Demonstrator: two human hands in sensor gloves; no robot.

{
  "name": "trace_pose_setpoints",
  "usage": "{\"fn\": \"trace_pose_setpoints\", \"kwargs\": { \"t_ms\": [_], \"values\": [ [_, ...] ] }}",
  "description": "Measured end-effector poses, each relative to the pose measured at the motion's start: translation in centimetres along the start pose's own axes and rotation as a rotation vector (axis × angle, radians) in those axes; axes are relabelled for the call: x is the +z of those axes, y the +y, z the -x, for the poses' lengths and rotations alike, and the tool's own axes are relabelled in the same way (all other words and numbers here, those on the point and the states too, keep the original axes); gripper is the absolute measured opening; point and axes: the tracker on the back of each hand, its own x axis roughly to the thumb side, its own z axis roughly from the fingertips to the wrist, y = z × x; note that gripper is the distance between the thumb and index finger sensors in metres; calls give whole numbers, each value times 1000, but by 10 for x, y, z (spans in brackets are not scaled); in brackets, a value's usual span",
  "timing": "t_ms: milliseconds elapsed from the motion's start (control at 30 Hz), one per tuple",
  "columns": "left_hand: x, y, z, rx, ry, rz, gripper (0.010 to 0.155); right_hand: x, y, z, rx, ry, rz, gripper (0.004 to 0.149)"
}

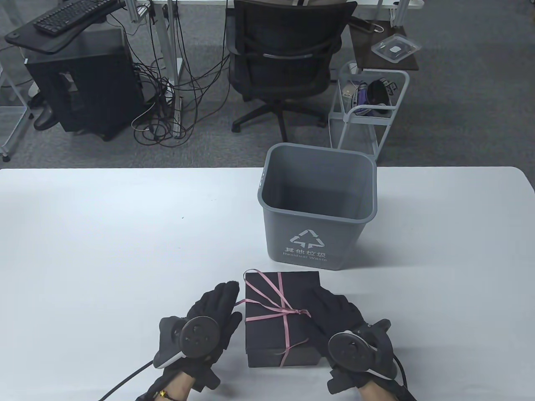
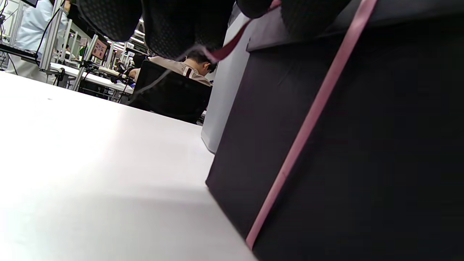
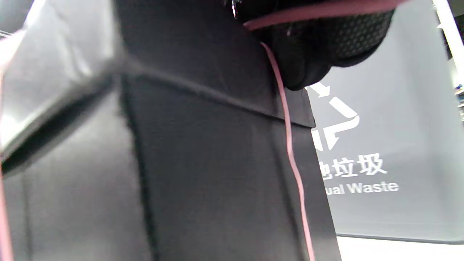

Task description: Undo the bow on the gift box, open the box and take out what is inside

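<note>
- Gift box sits on the worktop near the front edge, just in front of the grey waste bin; lid on.
- Pink ribbon crosses the lid, knot toward the right; the bow looks partly loosened, loose tails trailing off.
- Left hand is flat against the box's left side, fingers straight, a ribbon tail near them; whether the grip has caught it can't be told.
- Right hand is at the right side by the knot; ribbon runs under its fingers in the right wrist view, actual pinch unclear.
- Step, judged: untying. Next: pull the knot free, slide ribbon off, then lift lid.
</note>
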Motion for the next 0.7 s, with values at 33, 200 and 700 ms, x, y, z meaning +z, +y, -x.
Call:
{"fn": "trace_pose_setpoints", "kwargs": {
  "t_ms": [33,200,700],
  "values": [
    [0,0,1,2,2,-1,65,0,1,-2,-1,-6,1,54],
    [1,4,6,-28,-13,-100,56,1,3,-8,7,-22,11,54],
    [1,7,28,-24,102,-65,41,0,3,-8,7,-5,7,53]
  ]
}}
